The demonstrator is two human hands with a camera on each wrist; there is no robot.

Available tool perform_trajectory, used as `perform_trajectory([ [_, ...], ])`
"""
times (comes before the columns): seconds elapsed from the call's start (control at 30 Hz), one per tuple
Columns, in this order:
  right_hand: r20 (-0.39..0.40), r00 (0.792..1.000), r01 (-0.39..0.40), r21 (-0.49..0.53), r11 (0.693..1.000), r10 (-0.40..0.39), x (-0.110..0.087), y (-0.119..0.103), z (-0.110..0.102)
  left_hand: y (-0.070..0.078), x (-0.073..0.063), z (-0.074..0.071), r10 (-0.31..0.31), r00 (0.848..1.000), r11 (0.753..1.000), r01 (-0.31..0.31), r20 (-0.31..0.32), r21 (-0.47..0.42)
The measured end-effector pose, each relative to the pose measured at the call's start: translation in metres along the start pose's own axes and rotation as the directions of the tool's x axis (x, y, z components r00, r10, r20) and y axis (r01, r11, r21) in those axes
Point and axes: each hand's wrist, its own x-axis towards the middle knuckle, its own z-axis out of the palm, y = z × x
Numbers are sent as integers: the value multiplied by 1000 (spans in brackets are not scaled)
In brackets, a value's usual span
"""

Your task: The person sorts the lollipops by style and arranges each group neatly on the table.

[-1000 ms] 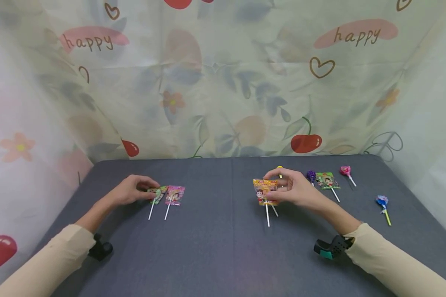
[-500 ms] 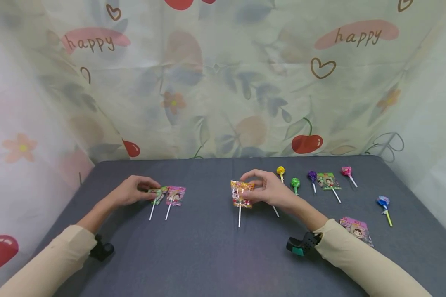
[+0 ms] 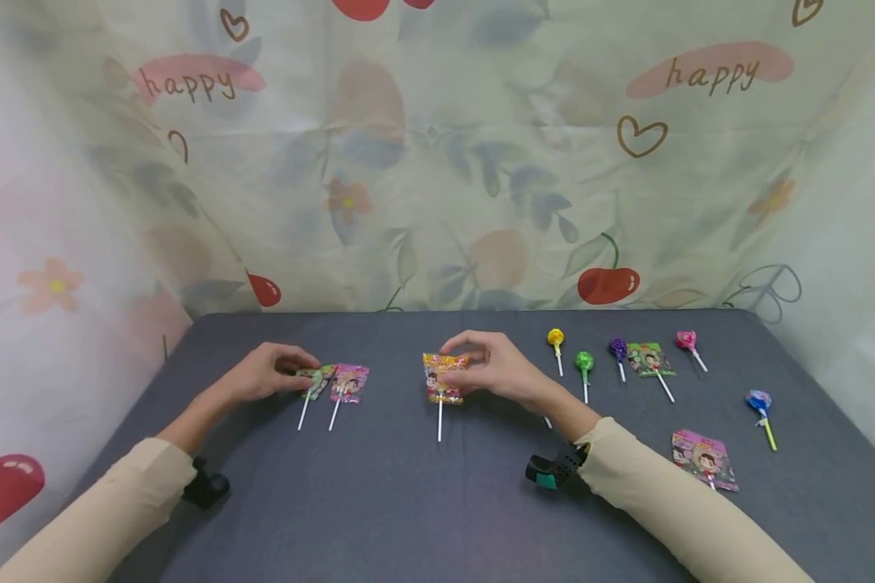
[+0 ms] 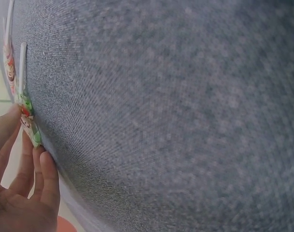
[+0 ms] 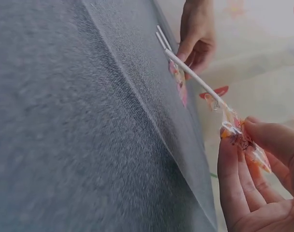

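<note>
An orange-wrapped lollipop (image 3: 440,377) hangs from my right hand (image 3: 497,372), pinched between thumb and fingers, its white stick pointing toward me. In the right wrist view the orange lollipop (image 5: 241,135) is above the cloth. At the left, my left hand (image 3: 266,375) pinches the edge of a green-wrapped lollipop (image 3: 317,380); the left wrist view shows the thumb on the green wrapper (image 4: 28,116), close to the cloth. Just right of it lies a pink-wrapped lollipop (image 3: 349,383), its stick also toward me.
On the right of the grey table (image 3: 379,502) lie a yellow lollipop (image 3: 556,338), a green one (image 3: 584,363), a purple one (image 3: 617,349), a flat green-wrapped one (image 3: 649,358), a pink one (image 3: 687,340), a blue one (image 3: 759,401) and a flat pink-wrapped one (image 3: 703,460). A patterned curtain (image 3: 437,202) hangs behind.
My right hand has carried the orange lollipop leftward, from beside the right-hand lollipops to near the table's middle. My left hand stays in place on the green-wrapped lollipop.
</note>
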Motion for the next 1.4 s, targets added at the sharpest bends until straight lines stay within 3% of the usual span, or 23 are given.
perform_trajectory([
  [0.23,24,1000,20,14,1000,-20,19,2,13,1,1,1,-16,1000,1000,16,0,-15],
  [0.6,27,999,-32,72,997,30,48,13,45,1,0,1,-21,1000,1000,21,7,-18],
  [0.97,15,997,-76,43,996,76,61,11,60,-1,1,1,-12,1000,1000,12,8,-26],
  [1.17,-21,999,-50,-97,994,48,66,14,62,-4,1,1,-8,1000,1000,8,8,-30],
  [1.4,-68,997,-41,-293,955,22,69,14,63,-4,0,1,-15,1000,1000,15,5,-12],
])
